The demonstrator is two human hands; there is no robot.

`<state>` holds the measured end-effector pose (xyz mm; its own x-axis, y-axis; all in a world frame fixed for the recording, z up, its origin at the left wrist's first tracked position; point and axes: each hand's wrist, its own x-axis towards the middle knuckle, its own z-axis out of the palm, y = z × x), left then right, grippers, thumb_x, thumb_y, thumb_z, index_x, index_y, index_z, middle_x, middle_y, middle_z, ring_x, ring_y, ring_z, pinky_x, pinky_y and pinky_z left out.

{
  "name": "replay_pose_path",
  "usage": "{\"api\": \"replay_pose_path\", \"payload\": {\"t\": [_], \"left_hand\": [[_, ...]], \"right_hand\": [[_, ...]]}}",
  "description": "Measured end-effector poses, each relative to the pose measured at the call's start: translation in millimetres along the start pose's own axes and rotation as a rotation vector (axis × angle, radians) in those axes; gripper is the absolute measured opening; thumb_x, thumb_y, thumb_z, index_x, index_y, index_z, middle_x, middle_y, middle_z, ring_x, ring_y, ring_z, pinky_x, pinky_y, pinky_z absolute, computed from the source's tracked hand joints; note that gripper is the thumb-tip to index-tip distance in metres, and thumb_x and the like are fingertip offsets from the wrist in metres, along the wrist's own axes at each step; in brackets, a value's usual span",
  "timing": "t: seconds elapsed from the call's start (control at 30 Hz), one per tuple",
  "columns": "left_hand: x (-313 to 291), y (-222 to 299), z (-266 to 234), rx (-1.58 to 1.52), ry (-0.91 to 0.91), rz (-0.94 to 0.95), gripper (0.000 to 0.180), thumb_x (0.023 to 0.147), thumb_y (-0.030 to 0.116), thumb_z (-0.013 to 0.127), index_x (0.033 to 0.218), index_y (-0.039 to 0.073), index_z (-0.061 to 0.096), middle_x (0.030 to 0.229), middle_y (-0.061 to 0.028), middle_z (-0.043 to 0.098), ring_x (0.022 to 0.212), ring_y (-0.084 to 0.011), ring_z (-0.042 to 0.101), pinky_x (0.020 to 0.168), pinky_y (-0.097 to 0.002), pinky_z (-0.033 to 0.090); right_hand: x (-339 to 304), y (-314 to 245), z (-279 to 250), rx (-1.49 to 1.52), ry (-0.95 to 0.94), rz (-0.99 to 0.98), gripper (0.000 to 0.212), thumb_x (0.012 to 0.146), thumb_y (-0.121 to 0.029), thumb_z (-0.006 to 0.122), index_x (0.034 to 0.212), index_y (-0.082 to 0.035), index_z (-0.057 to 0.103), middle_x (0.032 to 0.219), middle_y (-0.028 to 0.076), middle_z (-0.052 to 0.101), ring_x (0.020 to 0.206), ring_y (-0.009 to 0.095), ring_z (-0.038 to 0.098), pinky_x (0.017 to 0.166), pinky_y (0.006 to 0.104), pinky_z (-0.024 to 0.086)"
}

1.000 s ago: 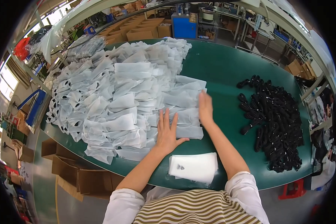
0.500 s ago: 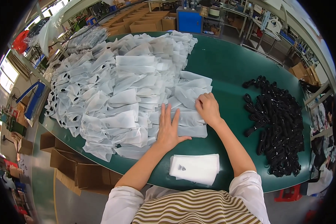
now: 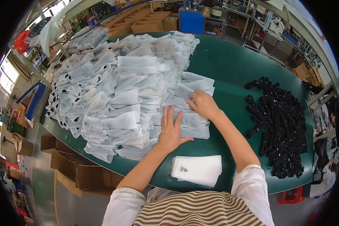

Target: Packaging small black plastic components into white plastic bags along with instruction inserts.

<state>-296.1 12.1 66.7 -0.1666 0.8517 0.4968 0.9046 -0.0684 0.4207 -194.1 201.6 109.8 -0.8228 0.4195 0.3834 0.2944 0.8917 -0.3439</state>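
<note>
A wide pile of frosted translucent plastic bags (image 3: 135, 98) covers the left and middle of the green table, many with dark contents showing at their ends. My left hand (image 3: 171, 132) lies flat on the bags at the pile's near right, its fingers spread. Beyond it and to the right, my right hand (image 3: 205, 104) is closed, fingers bent and pinching a frosted bag (image 3: 184, 91) on the pile's right edge. The fingertips are partly hidden. A flat stack of white bags (image 3: 197, 170) with a small dark print lies between my forearms.
A heap of bundled black cords (image 3: 280, 128) sits on the right of the green table (image 3: 229, 60). Open cardboard boxes (image 3: 90, 175) stand below its near left edge. More boxes (image 3: 147, 25) and a blue cabinet (image 3: 191, 20) are beyond the far edge.
My right hand has moved left and slightly up, from the outer edge of the bags onto them. My left hand stays in about the same place.
</note>
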Motion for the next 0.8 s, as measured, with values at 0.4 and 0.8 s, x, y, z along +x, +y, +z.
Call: {"api": "replay_pose_path", "payload": {"t": [0.4,0.8], "left_hand": [[37.2,38.2,23.0,0.023,-0.006,0.124,0.12,0.051,0.041,0.094,0.152,0.011,0.035,0.159,-0.0274,0.015,0.144,-0.0563,0.013,0.112,-0.0638,0.026],[80.6,99.3,69.1,0.099,-0.075,0.053,0.118,0.052,0.039,0.094,0.15,0.009,0.036,0.158,-0.025,0.022,0.145,-0.0529,0.017,0.115,-0.0619,0.023]], "right_hand": [[-5.8,65.6,-10.0,0.394,0.059,-0.091,0.022,0.083,-0.019,0.071,0.078,0.0,0.06,0.091,0.017,0.062,0.088,0.035,0.062,0.076,0.0417,0.051],[-71.5,127.3,-106.5,0.089,0.266,0.266,0.037,0.083,-0.038,0.074,0.089,-0.003,0.066,0.091,0.02,0.061,0.086,0.037,0.061,0.072,0.0451,0.053]]}}
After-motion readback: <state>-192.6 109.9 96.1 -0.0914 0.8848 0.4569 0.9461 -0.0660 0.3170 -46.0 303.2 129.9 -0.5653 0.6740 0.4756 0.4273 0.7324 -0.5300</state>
